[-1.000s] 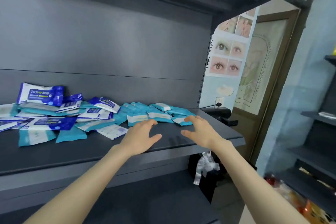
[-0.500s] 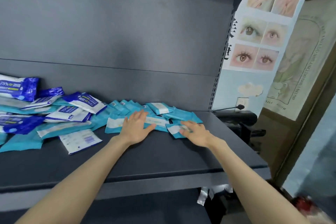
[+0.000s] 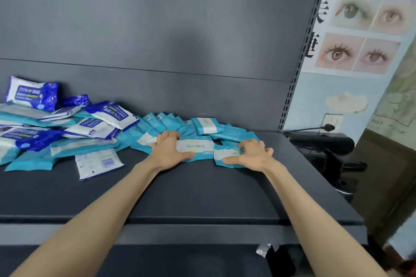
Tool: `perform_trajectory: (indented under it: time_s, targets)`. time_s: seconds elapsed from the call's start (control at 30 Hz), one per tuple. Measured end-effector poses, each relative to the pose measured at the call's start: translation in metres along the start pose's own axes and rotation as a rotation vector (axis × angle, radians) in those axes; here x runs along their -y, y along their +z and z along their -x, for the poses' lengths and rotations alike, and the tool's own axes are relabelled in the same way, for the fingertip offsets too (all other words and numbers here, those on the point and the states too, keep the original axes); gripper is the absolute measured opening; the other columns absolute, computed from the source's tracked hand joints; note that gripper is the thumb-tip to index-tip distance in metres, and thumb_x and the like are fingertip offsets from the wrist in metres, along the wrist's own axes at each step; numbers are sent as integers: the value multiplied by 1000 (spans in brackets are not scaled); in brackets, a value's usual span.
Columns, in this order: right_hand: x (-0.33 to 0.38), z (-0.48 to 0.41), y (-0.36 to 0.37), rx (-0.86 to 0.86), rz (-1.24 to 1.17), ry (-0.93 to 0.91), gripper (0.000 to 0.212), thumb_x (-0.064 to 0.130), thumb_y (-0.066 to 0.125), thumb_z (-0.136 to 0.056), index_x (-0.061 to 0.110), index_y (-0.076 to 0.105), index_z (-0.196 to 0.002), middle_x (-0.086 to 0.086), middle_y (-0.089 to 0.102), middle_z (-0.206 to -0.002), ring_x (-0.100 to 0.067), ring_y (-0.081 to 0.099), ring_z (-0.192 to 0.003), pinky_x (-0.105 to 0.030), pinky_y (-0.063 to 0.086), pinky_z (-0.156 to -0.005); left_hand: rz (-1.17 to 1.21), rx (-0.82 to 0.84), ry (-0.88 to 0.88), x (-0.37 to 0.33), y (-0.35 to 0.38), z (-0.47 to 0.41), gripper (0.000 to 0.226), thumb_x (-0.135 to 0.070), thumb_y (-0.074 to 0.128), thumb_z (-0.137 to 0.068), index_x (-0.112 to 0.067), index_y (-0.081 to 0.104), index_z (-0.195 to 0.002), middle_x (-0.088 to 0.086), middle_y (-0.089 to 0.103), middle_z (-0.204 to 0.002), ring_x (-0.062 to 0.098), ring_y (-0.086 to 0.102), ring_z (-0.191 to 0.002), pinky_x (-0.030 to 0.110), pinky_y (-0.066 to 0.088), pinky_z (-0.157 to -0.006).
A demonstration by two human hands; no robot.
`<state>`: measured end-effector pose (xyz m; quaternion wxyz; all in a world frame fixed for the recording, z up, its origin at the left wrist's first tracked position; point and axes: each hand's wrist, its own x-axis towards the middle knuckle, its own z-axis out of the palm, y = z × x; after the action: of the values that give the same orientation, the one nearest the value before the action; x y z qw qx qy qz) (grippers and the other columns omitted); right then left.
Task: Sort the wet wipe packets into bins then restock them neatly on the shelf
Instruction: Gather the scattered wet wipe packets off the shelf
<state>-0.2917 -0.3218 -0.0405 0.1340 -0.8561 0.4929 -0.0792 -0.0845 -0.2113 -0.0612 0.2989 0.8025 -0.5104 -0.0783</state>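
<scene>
Wipe packets (image 3: 195,146) on shelf (image 3: 202,198), left hand (image 3: 168,152) and right hand (image 3: 253,156) outstretched, each grip curled round one packet.

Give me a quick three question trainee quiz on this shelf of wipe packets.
1. True or false: the left hand and right hand both touch teal plastic wipe packets on the dark grey metal shelf.
2. The dark blue plastic wipe packets lie: A) left of the teal ones, B) right of them, C) on the floor.
3. Fill in: the flat white packet lies to the left hand's ____.
Key: 1 true; 2 A; 3 left.
</scene>
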Motion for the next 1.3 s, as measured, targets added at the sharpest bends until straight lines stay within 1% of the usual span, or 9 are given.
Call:
perform_trajectory:
  time_s: [0.13,0.3,0.43,0.5,0.6,0.73,0.97,1.1,1.3]
  targets:
    - [-3,0,3,-58,-168,-18,67,61,75,-66,19,46,-110,3,45,-109,-20,41,-109,-32,30,-87,153,-19,-3,0,-6,5,58,-32,81,-69,-17,37,-104,1,46,-105,22,45,-103,30,37,-80]
    - [16,-8,2,-157,-628,-65,49,35,79,-75,15,44,-105,5,54,-92,-13,51,-79,-18,37,-60,360,-101,-10,5,-20,-5,67,-23,80,-72,-16,43,-128,6,55,-123,25,49,-122,34,40,-101]
    - [46,-33,-3,-203,-781,-47,28,33,59,-92,9,53,-104,-5,61,-96,-17,56,-79,-33,46,-71,321,-176,-45,12,-38,-31,39,-35,70,-82,-14,51,-109,-4,62,-97,24,60,-103,43,41,-98]
    - [60,-49,-2,-193,-757,-18,34,33,51,-96,4,49,-114,-8,57,-106,-19,54,-88,-32,43,-75,195,-192,-77,14,-39,-43,32,-41,59,-89,-17,47,-107,0,59,-104,26,54,-110,44,35,-102]
    - [74,-71,4,-171,-666,38,49,38,47,-97,0,40,-127,-13,51,-126,-27,53,-110,-36,43,-91,-72,-133,-170,22,-34,-56,58,-53,46,-92,-12,40,-133,13,41,-138,32,35,-130,44,25,-107]
    - [81,-90,11,-52,-578,124,61,46,51,-87,7,34,-131,-12,49,-133,-33,45,-124,-46,37,-105,-114,-60,-212,34,-26,-68,81,-66,43,-87,-11,27,-143,14,28,-149,33,26,-137,46,22,-112]
    - [77,-84,26,-90,-748,143,36,50,60,-59,32,50,-88,-4,63,-107,-28,56,-105,-43,49,-93,-110,-96,-96,45,-28,-63,72,-62,50,-86,-18,36,-142,0,40,-147,20,31,-138,41,20,-110]
    - [79,-67,17,-199,-946,59,26,25,72,-78,16,53,-92,2,63,-84,-15,61,-75,-27,51,-65,-42,-136,7,46,-30,-51,50,-49,56,-89,-23,49,-131,-5,49,-139,21,41,-131,40,10,-115]
    - [68,-45,18,-220,-956,-19,37,17,75,-82,12,48,-107,1,55,-97,-8,54,-77,-16,42,-63,240,-112,64,42,-30,-33,49,-33,76,-76,-22,52,-118,-5,54,-119,16,52,-117,27,40,-99]
